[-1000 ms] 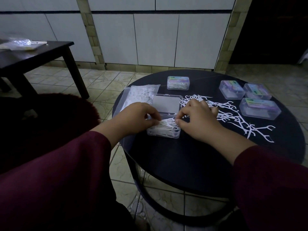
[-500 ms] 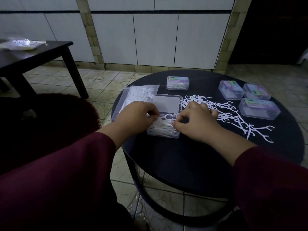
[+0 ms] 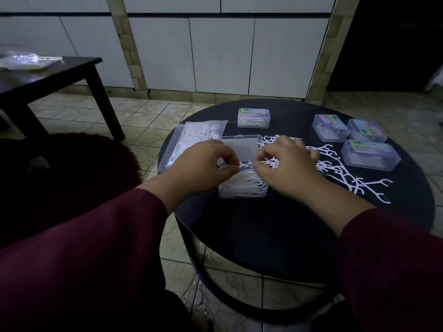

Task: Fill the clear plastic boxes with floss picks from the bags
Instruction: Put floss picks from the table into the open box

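- Floss picks (image 3: 242,185) lay heaped in the open clear box (image 3: 242,194) near the middle of the round black table (image 3: 263,226); its lid (image 3: 239,147) lay back on the far side.
- Left hand (image 3: 203,164) and right hand (image 3: 285,164) met over the box, fingers curled, each pinching picks; their fingertips hid the exact grip.
- Loose picks (image 3: 345,173) lay scattered right of the box, half covered by the right hand.
- A bag of picks (image 3: 199,137) lay on the left, partly behind the left hand.
- Four closed boxes (image 3: 370,154) stood on the far side.
- Dim light blurred details; tiled floor (image 3: 148,116) and a dark side table (image 3: 48,77) stood beyond.

Round black table (image 3: 275,236); open clear box (image 3: 242,188), bag (image 3: 196,137), loose floss picks (image 3: 340,171), four closed boxes (image 3: 370,155)
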